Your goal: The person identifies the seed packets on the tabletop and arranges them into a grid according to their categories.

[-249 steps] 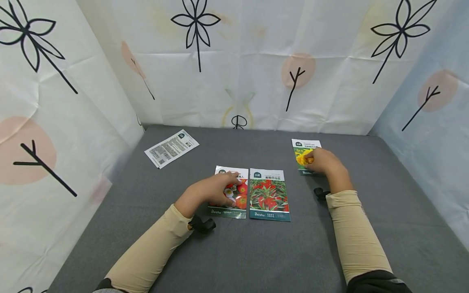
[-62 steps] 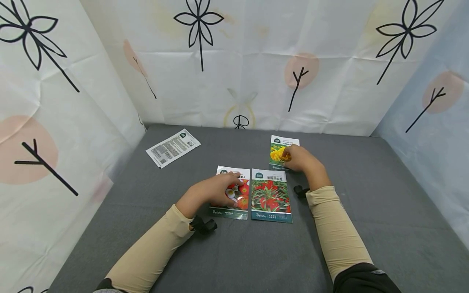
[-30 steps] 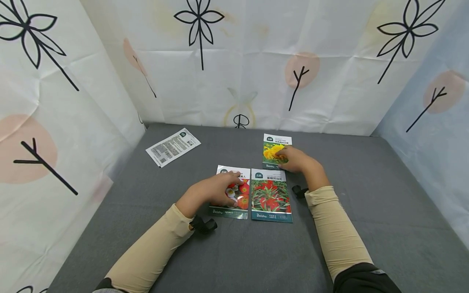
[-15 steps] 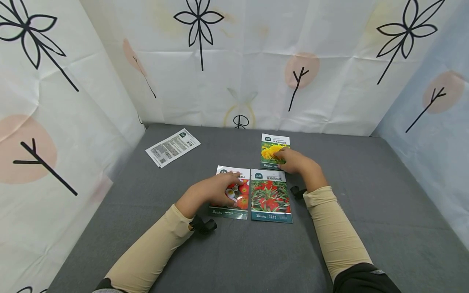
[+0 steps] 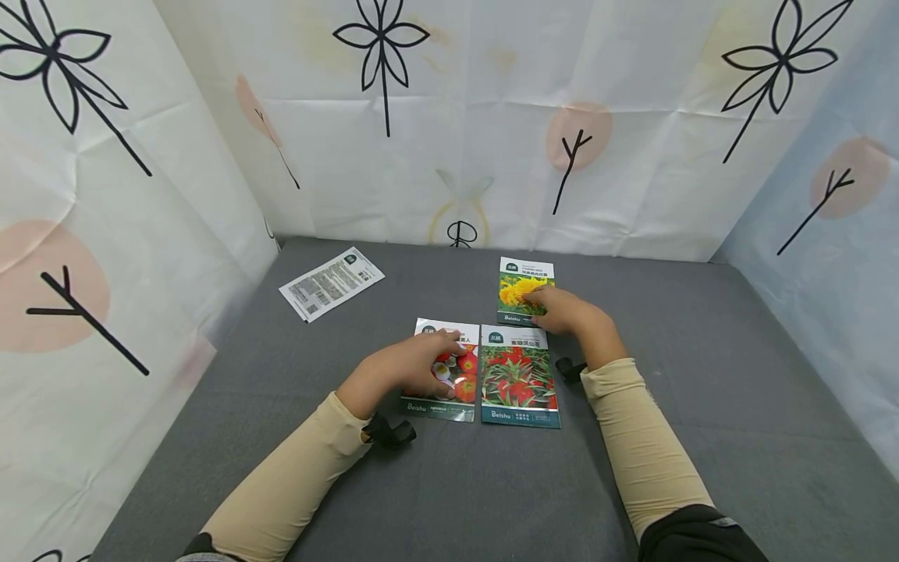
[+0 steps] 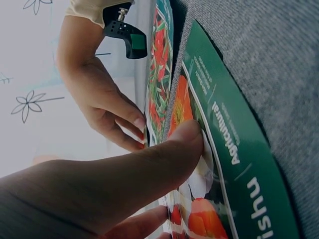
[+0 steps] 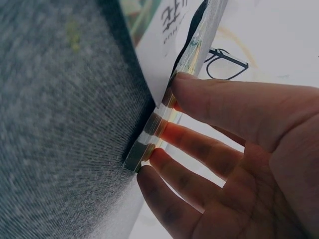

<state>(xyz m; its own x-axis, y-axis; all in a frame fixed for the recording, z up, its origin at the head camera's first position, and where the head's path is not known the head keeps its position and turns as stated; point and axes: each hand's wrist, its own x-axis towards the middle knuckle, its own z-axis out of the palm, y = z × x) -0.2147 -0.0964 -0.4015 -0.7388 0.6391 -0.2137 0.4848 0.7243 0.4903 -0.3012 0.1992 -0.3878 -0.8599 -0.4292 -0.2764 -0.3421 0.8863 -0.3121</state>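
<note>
In the head view, my left hand (image 5: 414,364) rests spread on a seed packet with red and white flowers (image 5: 464,386), covering its left half. The left wrist view has its thumb (image 6: 185,137) laid on the packet's printed face. Beside it lies a seed packet with spiky red blooms (image 5: 520,378), a thin gap between them. Just behind that one is a yellow-flower seed packet (image 5: 515,291), where my right hand (image 5: 570,312) touches the lower right part. Up close, the right thumb and fingertips (image 7: 172,129) press along this packet, its lower edge near the red-bloom packet's top.
A white seed packet (image 5: 332,284) lies text side up and slanted at the back left of the grey cloth-covered table (image 5: 449,499). White printed sheets (image 5: 492,179) stand as walls along the back and both sides. A black wrist camera mount (image 5: 389,432) sits under each forearm.
The yellow-flower seed packet has slid left under my right hand, from the far right to behind the red-bloom packet, creeping slightly in the last second. My left hand has stayed put.
</note>
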